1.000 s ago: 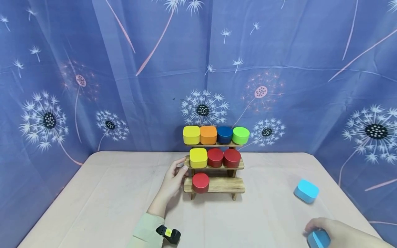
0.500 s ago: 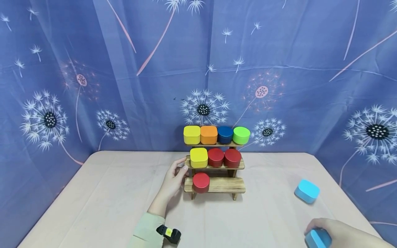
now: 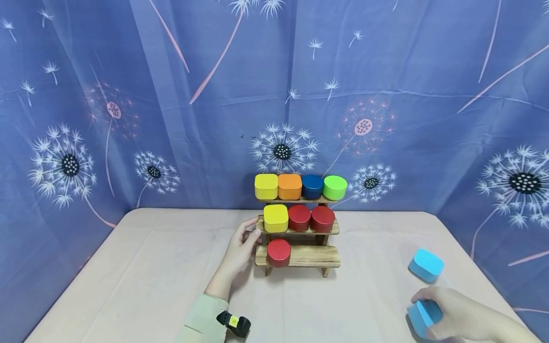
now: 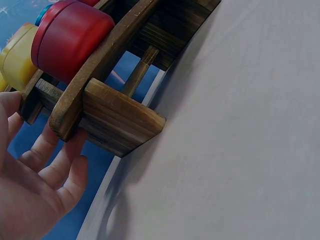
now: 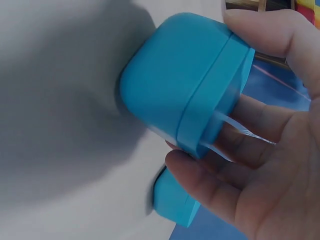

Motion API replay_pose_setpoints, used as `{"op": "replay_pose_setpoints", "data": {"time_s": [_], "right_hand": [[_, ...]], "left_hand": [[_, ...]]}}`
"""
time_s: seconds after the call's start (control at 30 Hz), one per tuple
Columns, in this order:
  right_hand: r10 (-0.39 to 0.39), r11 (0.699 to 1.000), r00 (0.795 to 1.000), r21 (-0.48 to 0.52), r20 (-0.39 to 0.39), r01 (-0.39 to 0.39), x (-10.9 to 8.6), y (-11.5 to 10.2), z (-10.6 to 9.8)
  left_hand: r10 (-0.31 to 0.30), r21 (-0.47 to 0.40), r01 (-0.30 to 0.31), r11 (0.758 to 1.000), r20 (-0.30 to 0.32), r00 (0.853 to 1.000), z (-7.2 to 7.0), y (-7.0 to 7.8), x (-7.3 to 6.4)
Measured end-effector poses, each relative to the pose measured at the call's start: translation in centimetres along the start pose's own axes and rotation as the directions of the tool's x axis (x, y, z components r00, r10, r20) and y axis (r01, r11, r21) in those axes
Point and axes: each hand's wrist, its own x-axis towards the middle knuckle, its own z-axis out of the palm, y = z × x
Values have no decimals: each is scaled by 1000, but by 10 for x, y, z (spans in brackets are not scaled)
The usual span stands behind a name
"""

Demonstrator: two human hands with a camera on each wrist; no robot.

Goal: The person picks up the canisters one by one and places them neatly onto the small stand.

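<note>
A three-step wooden display stand (image 3: 315, 256) bears small round and rounded-square tins. My left hand (image 3: 237, 250) holds its left end, thumb and fingers at the middle step; in the left wrist view the fingers (image 4: 67, 157) reach against the bottom step's end. My right hand (image 3: 454, 312) grips a light-blue rounded tin (image 5: 175, 75) between thumb and fingers, tilted and low over the table at the right. A second light-blue tin (image 3: 426, 265) lies just beyond it. On the bottom step sits one red round tin (image 3: 279, 253), at the left.
The middle step carries a yellow tin (image 3: 276, 218) and two red tins (image 3: 322, 218). Yellow, orange (image 3: 289, 186), dark-blue (image 3: 312, 186) and green (image 3: 335, 187) tins line the top step. A blue dandelion-print cloth (image 3: 206, 143) hangs behind and beside the pale table (image 3: 141, 286).
My right hand has moved forward and slightly left with the light-blue tin, nearer the other blue one. The left hand stays at the stand.
</note>
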Motion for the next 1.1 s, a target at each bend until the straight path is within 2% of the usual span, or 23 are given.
{"op": "replay_pose_setpoints", "data": {"time_s": [0.1,0.23,0.33,0.57,0.8,0.93,1.1], "right_hand": [[-9,999,1000,-39,-21,8,6,-4,-4],[7,999,998,-43,-58,-9,15,-10,-6],[-16,997,994,-74,-104,8,21,-14,-6],[-61,990,974,-139,-218,31,35,-27,-1],[-159,969,924,-234,-348,78,48,-41,5],[-157,971,907,-227,-391,71,53,-46,6],[-173,969,865,-238,-472,64,59,-51,9]], "left_hand": [[4,-1,-4,1000,-2,1000,0,1,0],[10,-6,-10,1000,-2,1000,0,1,0],[12,-7,-12,1000,0,1000,1,1,0],[9,25,-9,1000,-3,1000,0,0,-1],[6,20,-6,1000,-3,1000,0,0,-2],[5,9,-5,1000,-5,1000,1,1,-2],[7,11,-7,1000,-8,1000,1,1,-1]]}}
